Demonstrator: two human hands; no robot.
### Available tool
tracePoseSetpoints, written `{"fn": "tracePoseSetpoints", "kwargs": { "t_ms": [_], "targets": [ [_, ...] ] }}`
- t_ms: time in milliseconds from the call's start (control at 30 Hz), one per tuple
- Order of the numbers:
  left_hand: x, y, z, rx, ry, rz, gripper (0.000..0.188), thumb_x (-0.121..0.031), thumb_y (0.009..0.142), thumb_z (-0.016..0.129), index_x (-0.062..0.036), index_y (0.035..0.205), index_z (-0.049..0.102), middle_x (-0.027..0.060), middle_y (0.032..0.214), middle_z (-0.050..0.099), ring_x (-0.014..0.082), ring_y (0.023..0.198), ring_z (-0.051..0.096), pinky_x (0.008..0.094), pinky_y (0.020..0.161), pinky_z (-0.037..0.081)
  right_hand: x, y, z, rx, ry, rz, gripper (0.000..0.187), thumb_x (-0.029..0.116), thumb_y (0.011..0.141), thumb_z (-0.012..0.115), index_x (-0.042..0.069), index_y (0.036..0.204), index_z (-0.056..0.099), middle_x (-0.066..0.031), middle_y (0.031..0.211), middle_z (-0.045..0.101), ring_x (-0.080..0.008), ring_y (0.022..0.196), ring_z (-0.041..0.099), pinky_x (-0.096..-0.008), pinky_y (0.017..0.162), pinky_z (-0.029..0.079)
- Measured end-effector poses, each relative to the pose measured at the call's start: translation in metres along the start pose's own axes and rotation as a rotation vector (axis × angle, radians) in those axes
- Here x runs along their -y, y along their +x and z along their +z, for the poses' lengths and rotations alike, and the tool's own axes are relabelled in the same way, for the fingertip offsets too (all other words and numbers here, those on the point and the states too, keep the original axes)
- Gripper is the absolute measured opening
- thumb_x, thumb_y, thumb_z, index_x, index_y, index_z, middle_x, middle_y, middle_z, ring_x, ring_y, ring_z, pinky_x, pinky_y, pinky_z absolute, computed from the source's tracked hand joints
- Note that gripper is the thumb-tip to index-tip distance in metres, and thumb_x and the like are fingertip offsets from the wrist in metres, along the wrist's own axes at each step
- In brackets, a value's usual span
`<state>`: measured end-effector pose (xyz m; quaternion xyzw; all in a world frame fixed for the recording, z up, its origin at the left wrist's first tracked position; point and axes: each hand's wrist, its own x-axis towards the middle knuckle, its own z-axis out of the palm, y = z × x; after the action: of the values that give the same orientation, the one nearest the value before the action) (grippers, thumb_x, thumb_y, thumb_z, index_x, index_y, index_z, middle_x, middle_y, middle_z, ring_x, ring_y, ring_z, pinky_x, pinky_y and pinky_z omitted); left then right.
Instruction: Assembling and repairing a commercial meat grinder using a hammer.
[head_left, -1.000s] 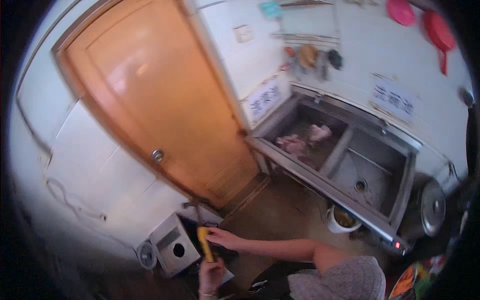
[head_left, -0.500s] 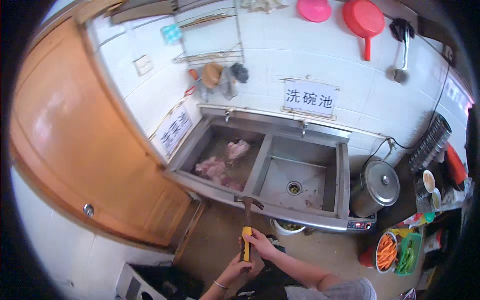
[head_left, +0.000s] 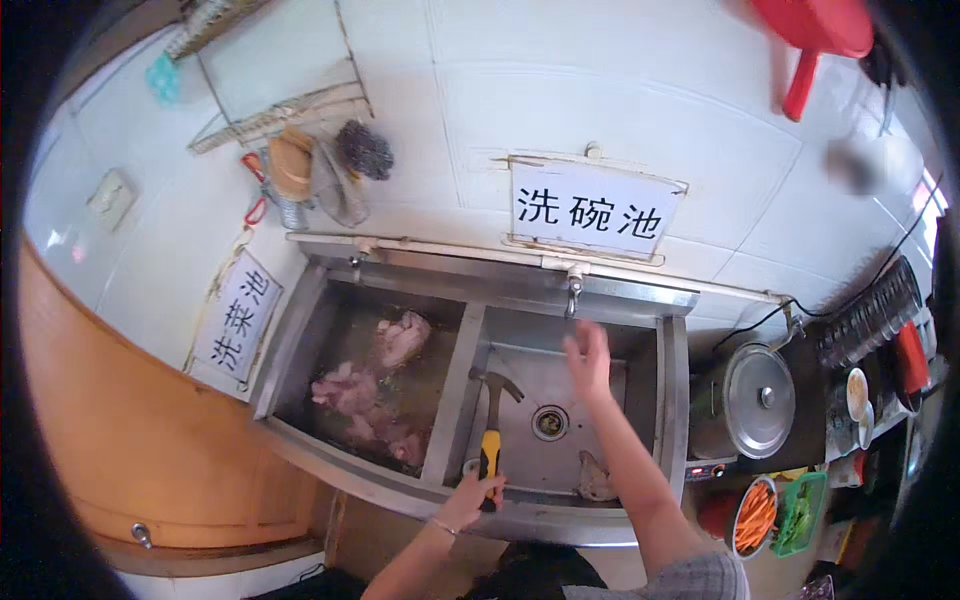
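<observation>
My left hand (head_left: pixel 474 500) grips the yellow-and-black handle of a claw hammer (head_left: pixel 491 440). The hammer's dark metal head points up and away over the left side of the right sink basin (head_left: pixel 640 400). Above that basin, my right hand (head_left: pixel 590 358) reaches forward, empty, its thumb apart from the fingers. Its fingertips are just below and beside the metal tap (head_left: pixel 573 290); contact does not show. Pieces of pale pink meat (head_left: pixel 350 390) lie in water in the left basin (head_left: pixel 450 400). A brownish lump (head_left: pixel 594 477) rests near the drain (head_left: pixel 550 423).
Right of the sink stands a lidded steel pot (head_left: pixel 760 400) on a cooker. Below it are a container of carrot sticks (head_left: pixel 755 517) and a green basket of green vegetables (head_left: pixel 797 515). A second tap (head_left: pixel 355 268) overhangs the left basin. An orange-brown door (head_left: pixel 150 430) is at left.
I am closer to the sink. My right hand has let go of the hammer and stretched forward toward the right tap. The hammer, now in my left hand alone, has come over the right basin.
</observation>
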<state>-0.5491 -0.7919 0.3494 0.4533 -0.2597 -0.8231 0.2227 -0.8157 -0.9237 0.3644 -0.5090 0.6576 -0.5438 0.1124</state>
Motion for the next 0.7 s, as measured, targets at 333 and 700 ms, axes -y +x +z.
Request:
{"fn": "tracePoseSetpoints", "kwargs": {
  "t_ms": [333,700],
  "targets": [
    [-0.084,0.139,0.024,0.195,0.210,-0.132,0.014,-0.017,0.082,0.054,-0.0058,0.079,0.047,0.0016,0.062,0.047,0.0116,0.057,0.049,0.0285,0.054,0.042,-0.108,0.085,0.025,0.153,0.397,0.088,0.039,0.009,0.085,0.051,0.002,0.121,0.041,-0.0111,0.110,0.054,-0.0218,0.106,0.049,-0.0330,0.089,0.038],
    [-0.102,0.174,0.020,0.353,0.406,-0.210,0.018,-0.015,0.081,0.057,-0.0041,0.091,0.047,-0.0001,0.061,0.047,0.0109,0.050,0.048,0.0268,0.049,0.041,-0.193,0.072,0.090,0.656,-0.091,0.301,0.045,0.039,0.076,0.062,0.003,0.102,0.056,-0.0122,0.086,0.061,-0.0225,0.079,0.058,-0.0343,0.071,0.045]
  ]
}}
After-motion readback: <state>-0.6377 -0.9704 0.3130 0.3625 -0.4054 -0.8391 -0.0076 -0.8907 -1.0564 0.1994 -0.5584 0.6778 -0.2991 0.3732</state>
